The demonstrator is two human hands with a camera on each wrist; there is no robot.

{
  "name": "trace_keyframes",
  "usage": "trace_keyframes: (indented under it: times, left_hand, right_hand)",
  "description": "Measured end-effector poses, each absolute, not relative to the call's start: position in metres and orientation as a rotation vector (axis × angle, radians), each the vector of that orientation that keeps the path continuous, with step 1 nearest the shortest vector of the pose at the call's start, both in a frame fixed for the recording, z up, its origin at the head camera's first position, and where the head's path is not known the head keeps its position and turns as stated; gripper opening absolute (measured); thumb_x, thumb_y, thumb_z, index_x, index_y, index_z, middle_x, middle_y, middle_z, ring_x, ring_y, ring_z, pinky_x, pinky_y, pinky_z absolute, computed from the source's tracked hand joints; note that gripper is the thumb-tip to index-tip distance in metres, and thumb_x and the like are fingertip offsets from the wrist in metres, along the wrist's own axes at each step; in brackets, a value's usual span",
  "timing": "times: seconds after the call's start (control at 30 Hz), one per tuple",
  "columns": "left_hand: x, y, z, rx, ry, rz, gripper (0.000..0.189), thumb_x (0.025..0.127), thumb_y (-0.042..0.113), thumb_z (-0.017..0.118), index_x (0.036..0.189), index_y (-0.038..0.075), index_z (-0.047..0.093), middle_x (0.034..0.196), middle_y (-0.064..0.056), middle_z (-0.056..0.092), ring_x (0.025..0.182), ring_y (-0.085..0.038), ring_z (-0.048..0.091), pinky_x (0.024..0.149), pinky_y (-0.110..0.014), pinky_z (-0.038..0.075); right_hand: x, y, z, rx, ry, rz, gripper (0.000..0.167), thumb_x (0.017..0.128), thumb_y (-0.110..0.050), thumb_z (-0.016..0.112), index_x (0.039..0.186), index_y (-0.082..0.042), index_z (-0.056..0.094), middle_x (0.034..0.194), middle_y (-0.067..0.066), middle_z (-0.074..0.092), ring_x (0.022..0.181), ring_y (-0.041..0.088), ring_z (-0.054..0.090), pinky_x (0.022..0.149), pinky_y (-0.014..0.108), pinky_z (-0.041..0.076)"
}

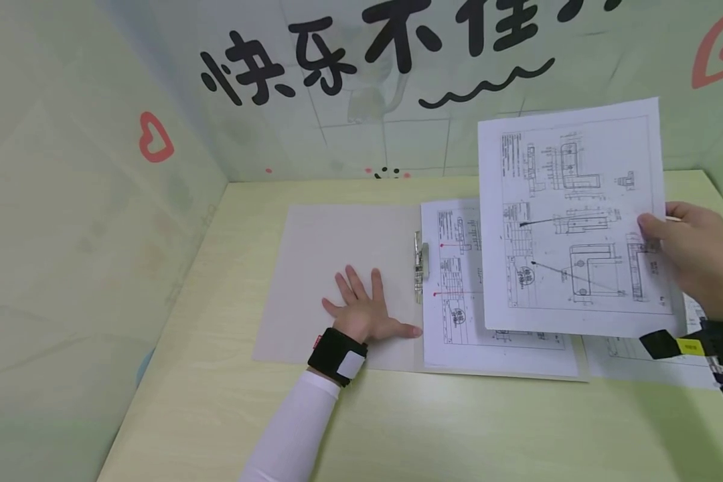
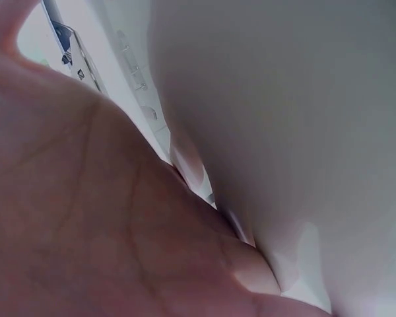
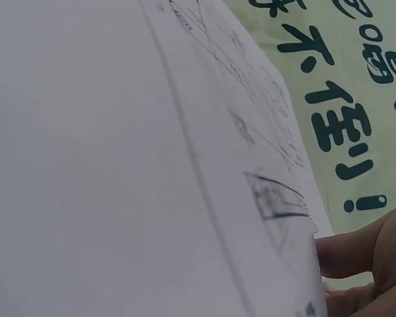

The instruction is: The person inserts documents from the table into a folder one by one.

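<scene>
Atop the pale yellow bench point(image 1: 458, 428) lies a grey-white cardboard folder point(image 1: 331, 241), white printed sheets point(image 1: 454, 288) on its right half. Raised over them is white paper with black line drawings point(image 1: 551, 221), its right edge pinched by my right grip point(image 1: 701, 258). My left grip point(image 1: 361, 314), fingers splayed, rests on the folder near the silver metal clip point(image 1: 418, 268).

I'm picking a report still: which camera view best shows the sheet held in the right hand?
The head view: the held sheet faces the camera almost whole, only an edge covered by the right hand. The right wrist view gives a close, slanted part; in the left wrist view I cannot make it out.
</scene>
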State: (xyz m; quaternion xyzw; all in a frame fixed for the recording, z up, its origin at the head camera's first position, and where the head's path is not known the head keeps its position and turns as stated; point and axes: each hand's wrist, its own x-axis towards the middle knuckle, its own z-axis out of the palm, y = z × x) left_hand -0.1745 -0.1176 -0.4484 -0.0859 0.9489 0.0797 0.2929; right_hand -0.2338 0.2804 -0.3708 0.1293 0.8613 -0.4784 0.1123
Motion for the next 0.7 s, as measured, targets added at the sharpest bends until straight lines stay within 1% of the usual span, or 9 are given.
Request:
trace_keyframes:
  times: [0.07, 0.1, 0.2, 0.27, 0.37, 0.43, 0.5, 0.6, 0.7]
  left_hand:
    - [-0.174, -0.117, -0.449, -0.227, 2.528, 0.215, 0.134, 0.063, 0.084, 0.066, 0.16, 0.023, -0.003, 0.162, -0.022, -0.023, 0.151, -0.045, -0.017, 0.112, -0.076, 0.009]
    - [-0.174, -0.117, -0.449, -0.225, 2.528, 0.218, 0.133, 0.063, 0.084, 0.066, 0.16, 0.023, -0.003, 0.162, -0.022, -0.023, 0.151, -0.045, -0.017, 0.112, -0.076, 0.009]
    - [-0.174, -0.117, -0.449, -0.221, 2.53, 0.22, 0.133, 0.063, 0.084, 0.066, 0.16, 0.023, -0.002, 0.162, -0.022, -0.022, 0.151, -0.045, -0.016, 0.112, -0.076, 0.009]
    - [-0.174, -0.116, -0.45, -0.221, 2.529, 0.225, 0.133, 0.063, 0.084, 0.067, 0.16, 0.023, -0.002, 0.162, -0.022, -0.023, 0.151, -0.045, -0.017, 0.112, -0.076, 0.008]
    - [-0.174, -0.116, -0.45, -0.225, 2.524, 0.227, 0.134, 0.063, 0.084, 0.067, 0.16, 0.023, -0.003, 0.162, -0.021, -0.024, 0.15, -0.044, -0.019, 0.113, -0.076, 0.009]
    - [-0.174, -0.116, -0.45, -0.228, 2.52, 0.23, 0.134, 0.063, 0.084, 0.067, 0.16, 0.024, -0.004, 0.162, -0.021, -0.025, 0.15, -0.044, -0.02, 0.112, -0.076, 0.008]
    - [-0.174, -0.116, -0.449, -0.228, 2.518, 0.226, 0.134, 0.063, 0.084, 0.067, 0.16, 0.024, -0.004, 0.162, -0.021, -0.026, 0.15, -0.044, -0.021, 0.112, -0.076, 0.009]
    - [-0.174, -0.116, -0.449, -0.231, 2.518, 0.22, 0.134, 0.063, 0.084, 0.066, 0.16, 0.024, -0.004, 0.162, -0.02, -0.026, 0.15, -0.044, -0.021, 0.113, -0.076, 0.009]
    - [-0.175, -0.116, -0.449, -0.233, 2.524, 0.215, 0.134, 0.063, 0.084, 0.066, 0.16, 0.024, -0.004, 0.162, -0.02, -0.025, 0.15, -0.044, -0.021, 0.113, -0.076, 0.009]
  right_hand:
    - [-0.232, 0.275, -0.372, 0.301, 2.543, -1.383, 0.07, 0.103, -0.051, 0.032, 0.158, -0.01, 0.018, 0.103, -0.022, 0.052, 0.079, -0.002, 0.064, 0.071, 0.029, 0.055]
    - [-0.232, 0.272, -0.373, 0.271, 2.549, -1.371, 0.071, 0.103, -0.05, 0.032, 0.158, -0.007, 0.017, 0.102, -0.022, 0.052, 0.078, -0.003, 0.064, 0.068, 0.026, 0.055]
    - [-0.232, 0.265, -0.376, 0.227, 2.548, -1.362, 0.072, 0.103, -0.049, 0.032, 0.156, -0.002, 0.019, 0.101, -0.019, 0.053, 0.077, -0.001, 0.065, 0.068, 0.027, 0.054]
    - [-0.232, 0.26, -0.378, 0.207, 2.541, -1.354, 0.071, 0.104, -0.048, 0.032, 0.154, 0.001, 0.019, 0.105, -0.013, 0.054, 0.078, 0.001, 0.065, 0.069, 0.029, 0.054]
    - [-0.233, 0.252, -0.381, 0.182, 2.514, -1.345, 0.071, 0.105, -0.046, 0.032, 0.153, 0.005, 0.018, 0.119, 0.005, 0.057, 0.081, 0.004, 0.065, 0.071, 0.03, 0.053]
    - [-0.234, 0.245, -0.382, 0.17, 2.493, -1.339, 0.071, 0.105, -0.044, 0.031, 0.153, 0.006, 0.016, 0.129, 0.019, 0.053, 0.082, 0.006, 0.065, 0.072, 0.03, 0.054]
    - [-0.234, 0.239, -0.383, 0.159, 2.481, -1.328, 0.07, 0.106, -0.042, 0.03, 0.153, 0.007, 0.015, 0.135, 0.028, 0.047, 0.083, 0.008, 0.065, 0.072, 0.029, 0.054]
    - [-0.235, 0.229, -0.386, 0.141, 2.482, -1.311, 0.066, 0.107, -0.037, 0.03, 0.152, 0.008, 0.017, 0.136, 0.031, 0.047, 0.084, 0.01, 0.065, 0.071, 0.028, 0.054]
    - [-0.234, 0.221, -0.388, 0.12, 2.493, -1.297, 0.062, 0.107, -0.033, 0.032, 0.15, 0.01, 0.02, 0.134, 0.033, 0.049, 0.083, 0.012, 0.066, 0.07, 0.028, 0.055]
